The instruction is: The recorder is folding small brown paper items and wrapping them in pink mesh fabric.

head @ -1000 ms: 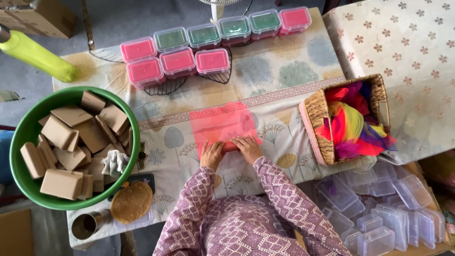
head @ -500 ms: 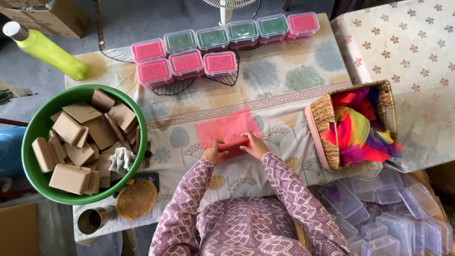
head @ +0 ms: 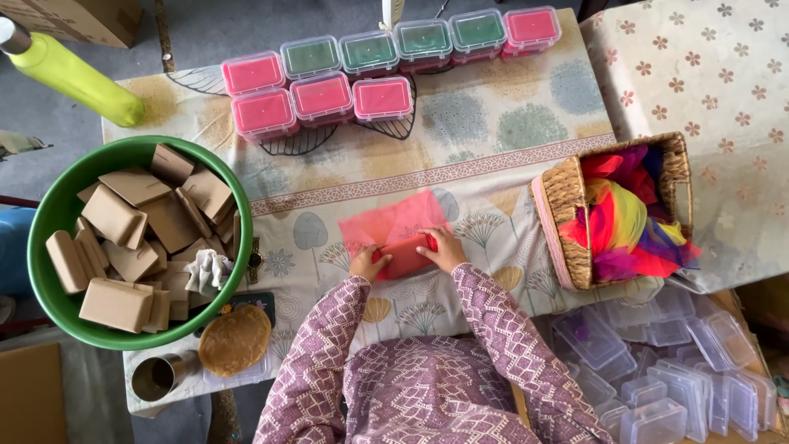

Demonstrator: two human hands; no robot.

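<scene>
Hands first, just at the near edge of the pink sheet [head: 394, 220]: left hand [head: 367, 265] curled over the left end of a red block [head: 404, 256], right hand [head: 444, 249] cupped over its right end, fingers bent and pressing down, neither spread wide. Gripped from both ends like that, probably to keep the block from sliding while the thin sheet's near edge folds up around it. Block lying flat on the sheet's near part, the rest of the sheet spread out beyond it on the patterned cloth [head: 493, 148]. Nearer than the sheet and to its right, a heap of empty clear boxes [head: 657, 370]; nearer and to its left, a metal cup [head: 156, 376] and a round brown disc [head: 235, 339]. Left of the sheet, a green bowl [head: 49, 214] piled with brown packets [head: 131, 222]. Right of the sheet, a woven basket [head: 563, 197] stuffed with more coloured sheets [head: 625, 218]. Both seemingly set within easy arm's reach. Beyond the sheet, well apart, rows of closed boxes [head: 378, 66] with pink or green contents, lined up out of the way. Far left of those, a yellow bottle [head: 74, 74] lying on its side.
</scene>
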